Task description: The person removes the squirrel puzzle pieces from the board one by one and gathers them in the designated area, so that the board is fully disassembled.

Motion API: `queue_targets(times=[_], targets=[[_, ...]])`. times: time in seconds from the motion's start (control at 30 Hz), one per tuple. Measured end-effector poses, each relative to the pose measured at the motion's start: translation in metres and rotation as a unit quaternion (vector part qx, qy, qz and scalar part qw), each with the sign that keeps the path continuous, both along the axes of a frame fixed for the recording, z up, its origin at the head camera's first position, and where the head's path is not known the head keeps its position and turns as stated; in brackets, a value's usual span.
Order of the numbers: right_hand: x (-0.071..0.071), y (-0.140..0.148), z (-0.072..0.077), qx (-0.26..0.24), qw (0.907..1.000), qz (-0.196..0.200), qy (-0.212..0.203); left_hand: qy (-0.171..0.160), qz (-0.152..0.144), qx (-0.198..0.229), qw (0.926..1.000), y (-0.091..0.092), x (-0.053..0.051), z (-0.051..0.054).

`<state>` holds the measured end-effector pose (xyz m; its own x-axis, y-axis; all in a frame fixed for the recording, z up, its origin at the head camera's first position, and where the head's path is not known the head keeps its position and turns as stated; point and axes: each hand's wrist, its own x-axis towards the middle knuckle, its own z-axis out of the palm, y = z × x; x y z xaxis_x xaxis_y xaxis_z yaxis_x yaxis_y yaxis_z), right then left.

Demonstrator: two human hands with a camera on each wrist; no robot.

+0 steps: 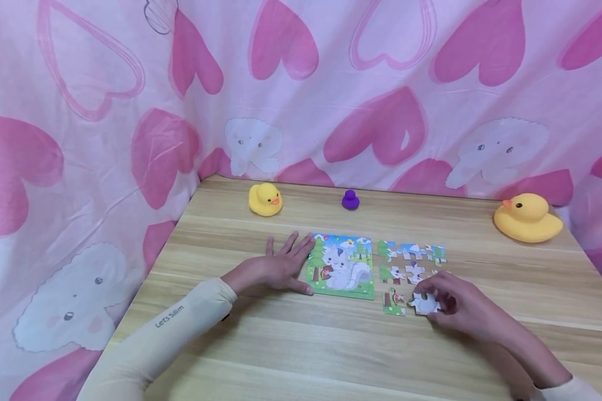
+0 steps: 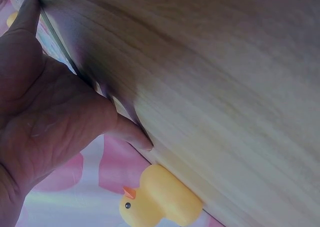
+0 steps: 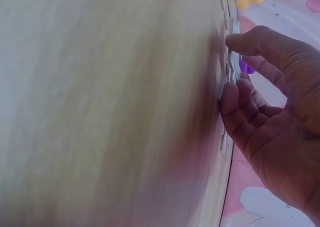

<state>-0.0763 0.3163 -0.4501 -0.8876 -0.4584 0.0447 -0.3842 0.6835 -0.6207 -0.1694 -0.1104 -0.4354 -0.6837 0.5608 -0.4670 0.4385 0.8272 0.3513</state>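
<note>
My left hand [image 1: 283, 270] lies with spread, straight fingers along the left edge of a square squirrel picture board [image 1: 343, 267], thumb and fingertips touching it. To the right of the board, my right hand [image 1: 461, 303] pinches a light grey jigsaw piece [image 1: 425, 304] between thumb and fingers. In the right wrist view the thin piece [image 3: 232, 67] shows edge-on between the thumb and curled fingers. Around it lie several other jigsaw pieces in rough rows, among them a tree piece [image 1: 388, 250] and a green corner piece [image 1: 393, 303]. Part of the rows is hidden behind the right hand.
At the table's back stand a yellow duck [image 1: 266, 199] on the left, a small purple duck [image 1: 350, 200] in the middle and a bigger yellow duck [image 1: 528, 218] on the right. A pink heart-patterned cloth [image 1: 301, 111] hangs behind the wooden table [image 1: 301, 345].
</note>
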Motion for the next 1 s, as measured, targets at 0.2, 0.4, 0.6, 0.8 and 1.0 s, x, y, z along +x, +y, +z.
queue_targets(times=[0.2,0.4,0.6,0.8,1.0], targets=[[-0.001,0.002,-0.005,-0.01,0.9993,0.027,0.025,0.0,0.003,0.001,1.0,0.0,0.0,-0.001],[-0.001,0.005,-0.005,-0.001,0.9997,0.025,0.002,-0.001,0.004,0.005,1.0,0.0,-0.001,-0.002],[-0.003,0.007,-0.005,0.007,0.9995,0.032,-0.007,-0.001,0.003,0.001,1.0,0.0,0.0,-0.002],[-0.002,0.005,-0.002,0.005,0.9997,0.023,0.008,-0.001,0.004,0.006,1.0,0.001,0.0,-0.003],[-0.009,-0.012,0.007,0.006,1.0,-0.001,0.004,0.001,0.004,0.007,1.0,0.0,0.001,-0.002]])
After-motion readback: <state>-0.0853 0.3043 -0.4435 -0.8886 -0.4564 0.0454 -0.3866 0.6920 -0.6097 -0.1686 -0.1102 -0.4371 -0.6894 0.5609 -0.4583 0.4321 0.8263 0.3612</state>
